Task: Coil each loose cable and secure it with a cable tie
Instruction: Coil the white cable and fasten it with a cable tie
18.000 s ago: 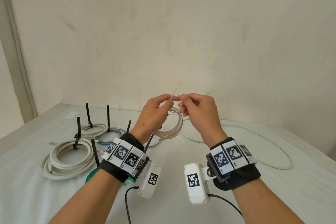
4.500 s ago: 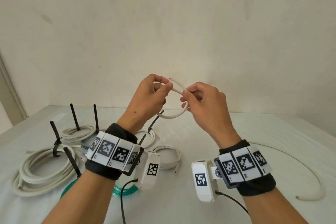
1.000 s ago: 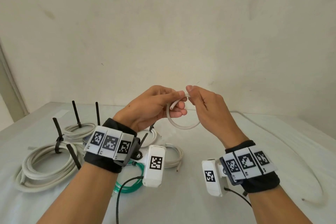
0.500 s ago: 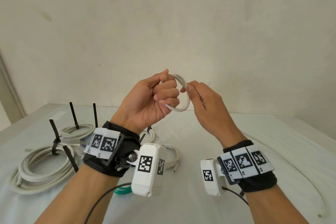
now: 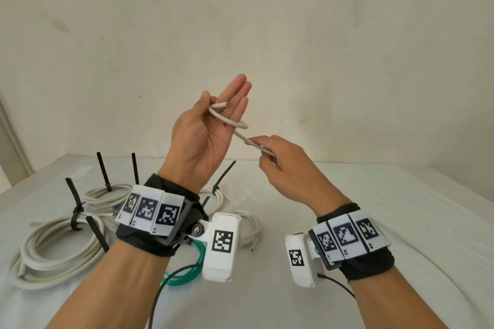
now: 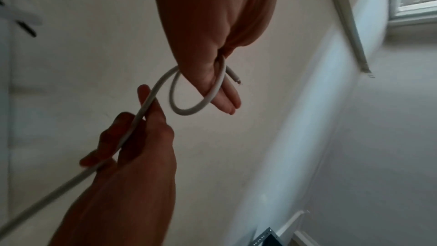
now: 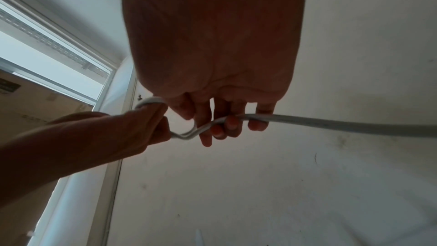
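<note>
A thin white cable (image 5: pixel 232 122) is held up in the air between both hands. My left hand (image 5: pixel 223 96) is raised with its palm towards me and its fingers straight. Its thumb pinches the cut end of the cable against them. One small loop (image 6: pixel 189 111) goes round those fingers. Just below and to the right, my right hand (image 5: pixel 258 151) pinches the cable with curled fingers. In the right wrist view the cable (image 7: pixel 331 122) leaves the right hand (image 7: pixel 227 124) and runs off to the right. The rest of its length is hidden behind my right arm.
On the white-covered table (image 5: pixel 267 302) at the left lie tied coils: a large white one (image 5: pixel 58 251), a smaller one (image 5: pixel 107 192), both with upright black cable ties (image 5: pixel 76 211), a green coil (image 5: pixel 187 272) and a small white coil (image 5: pixel 248 230). A plain wall stands behind.
My left hand has risen, turned its palm towards me and straightened its fingers, with the loop now round them. My right hand has slid down along the cable, away from the left.
</note>
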`<control>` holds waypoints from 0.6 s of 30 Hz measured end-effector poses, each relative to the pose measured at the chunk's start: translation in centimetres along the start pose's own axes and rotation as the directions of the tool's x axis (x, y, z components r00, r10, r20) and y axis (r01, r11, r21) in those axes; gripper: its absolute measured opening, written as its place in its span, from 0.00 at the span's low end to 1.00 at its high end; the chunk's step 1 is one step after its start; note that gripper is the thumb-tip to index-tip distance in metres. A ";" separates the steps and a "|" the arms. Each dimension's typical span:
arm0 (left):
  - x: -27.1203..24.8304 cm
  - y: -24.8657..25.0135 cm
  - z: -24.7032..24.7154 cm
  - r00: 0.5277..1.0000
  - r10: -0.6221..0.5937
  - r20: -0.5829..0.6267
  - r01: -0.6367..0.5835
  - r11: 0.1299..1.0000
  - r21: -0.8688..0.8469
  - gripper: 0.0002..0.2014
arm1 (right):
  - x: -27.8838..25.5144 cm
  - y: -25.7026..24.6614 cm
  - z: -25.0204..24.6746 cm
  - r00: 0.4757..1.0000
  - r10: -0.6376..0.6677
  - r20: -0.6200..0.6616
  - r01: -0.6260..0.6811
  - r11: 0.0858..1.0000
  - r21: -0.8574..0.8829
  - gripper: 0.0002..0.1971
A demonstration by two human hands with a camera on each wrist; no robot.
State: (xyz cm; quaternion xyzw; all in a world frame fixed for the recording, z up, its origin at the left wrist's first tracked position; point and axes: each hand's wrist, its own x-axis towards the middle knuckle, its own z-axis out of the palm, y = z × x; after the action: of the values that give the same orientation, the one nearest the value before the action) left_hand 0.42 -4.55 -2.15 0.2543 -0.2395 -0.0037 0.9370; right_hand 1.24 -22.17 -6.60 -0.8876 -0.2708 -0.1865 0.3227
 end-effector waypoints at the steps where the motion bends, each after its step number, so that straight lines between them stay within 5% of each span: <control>1: 0.2 0.2 -0.2 0.999 0.032 -0.001 -0.032 0.998 0.045 0.17 | 0.0 0.0 0.0 1.000 -0.016 0.006 0.016 1.000 -0.011 0.21; 5: 0.2 0.2 -1.0 0.980 0.197 0.034 -0.194 0.892 0.409 0.10 | 0.1 -0.5 -0.4 0.997 -0.078 -0.020 0.077 0.996 -0.037 0.21; 9: 0.0 -0.4 -2.1 0.930 0.294 0.221 -0.343 0.476 0.810 0.06 | 0.2 -0.6 -1.8 0.991 -0.083 -0.108 0.074 0.993 -0.092 0.15; 12: 0.1 -1.1 -2.5 0.927 0.257 0.273 -0.329 0.208 0.921 0.08 | 0.2 -0.6 -2.4 0.986 -0.070 -0.152 0.052 0.992 -0.115 0.11; 18: -0.2 -1.8 -2.9 0.965 0.072 0.253 -0.245 -0.106 0.964 0.09 | 0.1 -1.8 -2.1 0.945 -0.147 -0.290 0.093 0.977 -0.194 0.11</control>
State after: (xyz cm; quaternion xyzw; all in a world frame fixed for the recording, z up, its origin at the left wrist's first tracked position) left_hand 1.73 -4.75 -5.31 0.8284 -0.2479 0.2699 0.4237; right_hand -0.12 -22.44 -4.20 -0.8554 -0.2540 -0.3632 0.2680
